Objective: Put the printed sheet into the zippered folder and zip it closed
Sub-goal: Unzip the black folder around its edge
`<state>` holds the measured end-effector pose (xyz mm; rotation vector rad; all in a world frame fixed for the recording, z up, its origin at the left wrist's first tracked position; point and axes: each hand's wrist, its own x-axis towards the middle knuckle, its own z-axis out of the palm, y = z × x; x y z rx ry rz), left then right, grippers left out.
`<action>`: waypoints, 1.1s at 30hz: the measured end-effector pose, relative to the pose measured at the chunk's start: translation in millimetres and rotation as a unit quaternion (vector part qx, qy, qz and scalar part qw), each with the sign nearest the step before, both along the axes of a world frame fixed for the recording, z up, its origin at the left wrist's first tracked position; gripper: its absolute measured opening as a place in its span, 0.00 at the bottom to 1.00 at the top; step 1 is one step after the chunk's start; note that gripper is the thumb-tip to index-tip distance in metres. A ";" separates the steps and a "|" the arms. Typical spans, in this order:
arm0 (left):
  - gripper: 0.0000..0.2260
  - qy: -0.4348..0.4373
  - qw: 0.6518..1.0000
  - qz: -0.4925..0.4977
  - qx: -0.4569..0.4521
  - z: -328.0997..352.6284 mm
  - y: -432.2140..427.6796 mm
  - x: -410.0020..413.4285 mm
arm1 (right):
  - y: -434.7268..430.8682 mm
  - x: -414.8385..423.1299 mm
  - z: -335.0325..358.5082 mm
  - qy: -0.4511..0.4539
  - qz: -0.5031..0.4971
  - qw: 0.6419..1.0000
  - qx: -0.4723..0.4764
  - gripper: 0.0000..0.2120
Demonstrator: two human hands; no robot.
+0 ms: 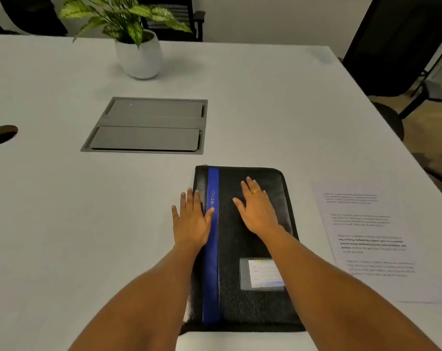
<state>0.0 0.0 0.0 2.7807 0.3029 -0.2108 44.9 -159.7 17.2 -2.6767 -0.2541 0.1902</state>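
Observation:
A black zippered folder (pixel 242 300) with a blue stripe and a small label window lies closed on the white table (pixel 63 211), in front of me. My left hand (pixel 190 221) lies flat at the folder's left edge, thumb on the blue stripe, fingers straight. My right hand (pixel 256 209) rests flat on the folder's upper cover, fingers spread, a ring on one finger. The printed sheet (pixel 366 239) lies flat on the table just right of the folder, text up, touched by neither hand.
A grey recessed cable hatch (pixel 149 125) sits in the table beyond the folder. A potted plant (pixel 139 54) stands at the back. A round cable hole (pixel 2 134) is at the left. The table's right edge runs close past the sheet; dark chairs stand beyond.

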 end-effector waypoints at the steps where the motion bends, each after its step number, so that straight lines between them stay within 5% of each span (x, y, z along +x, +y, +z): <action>1: 0.30 -0.005 1.000 0.002 0.003 -2.9 2.2 6.8 | 2.5 8.9 -2.4 -0.006 0.010 1.000 -0.006 0.27; 24: 0.27 -0.090 0.996 -0.026 -0.009 -45.3 4.1 49.0 | 79.6 170.5 -17.2 0.080 0.210 0.974 -0.016 0.21; 33: 0.28 -0.091 0.995 -0.025 -0.004 -45.2 4.5 49.4 | 90.4 192.6 -10.8 0.066 0.275 0.958 -0.037 0.08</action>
